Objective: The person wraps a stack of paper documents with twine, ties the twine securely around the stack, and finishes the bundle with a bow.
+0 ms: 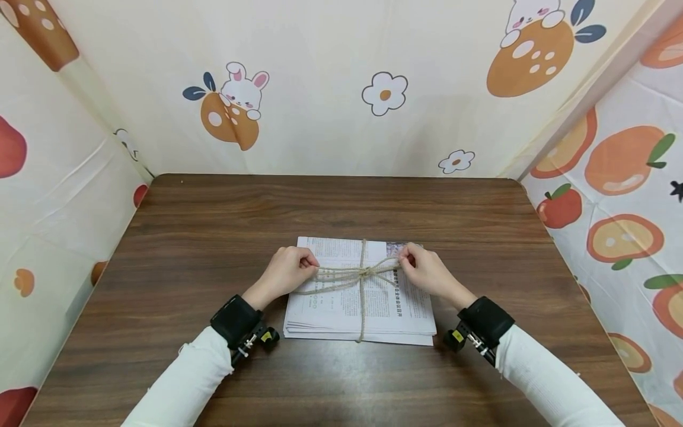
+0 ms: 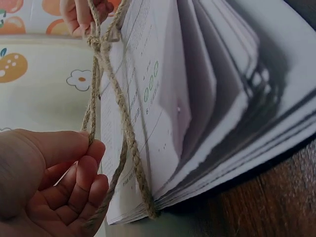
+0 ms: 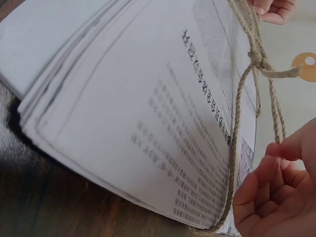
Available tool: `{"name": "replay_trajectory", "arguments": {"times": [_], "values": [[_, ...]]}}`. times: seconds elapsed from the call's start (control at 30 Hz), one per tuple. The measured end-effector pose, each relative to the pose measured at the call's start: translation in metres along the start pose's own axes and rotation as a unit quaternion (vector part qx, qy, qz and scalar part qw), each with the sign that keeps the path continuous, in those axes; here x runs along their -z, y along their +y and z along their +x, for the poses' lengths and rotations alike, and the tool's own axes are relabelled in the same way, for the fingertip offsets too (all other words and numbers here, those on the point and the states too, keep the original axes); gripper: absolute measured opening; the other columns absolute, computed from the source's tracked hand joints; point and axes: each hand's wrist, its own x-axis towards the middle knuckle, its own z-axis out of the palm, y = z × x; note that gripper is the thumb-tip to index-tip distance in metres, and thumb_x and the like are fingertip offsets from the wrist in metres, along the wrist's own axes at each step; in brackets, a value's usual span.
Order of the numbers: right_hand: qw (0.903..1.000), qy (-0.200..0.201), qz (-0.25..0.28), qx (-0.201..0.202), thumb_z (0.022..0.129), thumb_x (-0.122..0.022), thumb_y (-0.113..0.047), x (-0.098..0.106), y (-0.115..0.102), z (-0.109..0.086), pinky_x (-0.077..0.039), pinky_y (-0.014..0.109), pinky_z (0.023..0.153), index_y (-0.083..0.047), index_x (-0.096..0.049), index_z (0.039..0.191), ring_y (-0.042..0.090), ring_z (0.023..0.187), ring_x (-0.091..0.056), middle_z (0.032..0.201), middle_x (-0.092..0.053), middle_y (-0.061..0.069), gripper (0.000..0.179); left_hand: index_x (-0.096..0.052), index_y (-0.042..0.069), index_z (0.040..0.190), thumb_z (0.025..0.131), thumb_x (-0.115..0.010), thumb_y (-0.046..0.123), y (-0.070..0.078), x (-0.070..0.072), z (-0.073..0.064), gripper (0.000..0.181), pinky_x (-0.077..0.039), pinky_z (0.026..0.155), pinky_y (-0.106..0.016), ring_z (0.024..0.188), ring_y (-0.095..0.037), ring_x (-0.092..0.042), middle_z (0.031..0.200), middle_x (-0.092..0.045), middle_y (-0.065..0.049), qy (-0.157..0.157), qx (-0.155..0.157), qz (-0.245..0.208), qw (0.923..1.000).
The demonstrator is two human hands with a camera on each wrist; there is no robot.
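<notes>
A stack of printed paper sheets [image 1: 320,311] lies on the table, with twine [image 1: 362,308] wrapped round it both ways and knotted near the middle of the top sheet. On the left of the knot, my left hand [image 1: 290,270] pinches a doubled strand of the twine between thumb and forefinger. My right hand [image 1: 429,273] pinches another doubled strand on the right side, over the stack's upper right part. Both strands stretch out from the knot [image 2: 94,42] as loops. A loose twine end [image 3: 281,74] sticks out beside the knot in the right wrist view.
The brown wooden table [image 1: 213,213] carries the stack near its middle. Behind it hangs a cream curtain [image 1: 320,89] with rabbits and flowers, and fruit-printed cloth [image 1: 629,237] runs along the right. Black wrist cameras [image 1: 237,323] are strapped over both white sleeves.
</notes>
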Motion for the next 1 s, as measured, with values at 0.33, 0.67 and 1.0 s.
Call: {"name": "replay_trajectory", "arguments": {"times": [0.33,0.67,1.0], "values": [[0.9985,-0.025,-0.01,-0.049,0.091,-0.046,-0.012,-0.006,0.0,-0.004,-0.034,0.025,0.051,-0.006,-0.051,0.084,0.012,0.056,-0.043,0.069,-0.048,0.002,0.01,-0.067,0.014,0.074,0.082,-0.063,0.009,-0.002,0.001,-0.005,0.01,-0.042,0.059,-0.025,0.059,-0.009,-0.051,0.065,-0.059,0.005,-0.005,0.004,-0.003,1.0],[0.9988,-0.014,-0.02,-0.044,0.093,-0.045,-0.012,-0.01,0.003,-0.007,-0.033,0.025,0.05,-0.006,-0.05,0.083,0.012,0.054,-0.041,0.066,-0.045,0.003,0.013,-0.067,0.012,0.076,0.082,-0.063,0.007,-0.002,0.001,-0.009,0.009,-0.041,0.059,-0.024,0.058,-0.006,-0.05,0.065,-0.059,0.006,0.0,-0.024,0.01,0.9997],[0.9995,-0.005,0.001,-0.03,0.093,-0.052,-0.016,-0.007,0.005,-0.003,-0.034,0.025,0.054,-0.009,-0.056,0.088,0.011,0.057,-0.042,0.067,-0.05,0.0,0.01,-0.068,0.013,0.079,0.084,-0.065,0.01,0.0,0.003,0.003,0.006,-0.043,0.06,-0.025,0.061,-0.008,-0.053,0.069,-0.061,0.003,0.006,-0.006,0.005,1.0]]}}
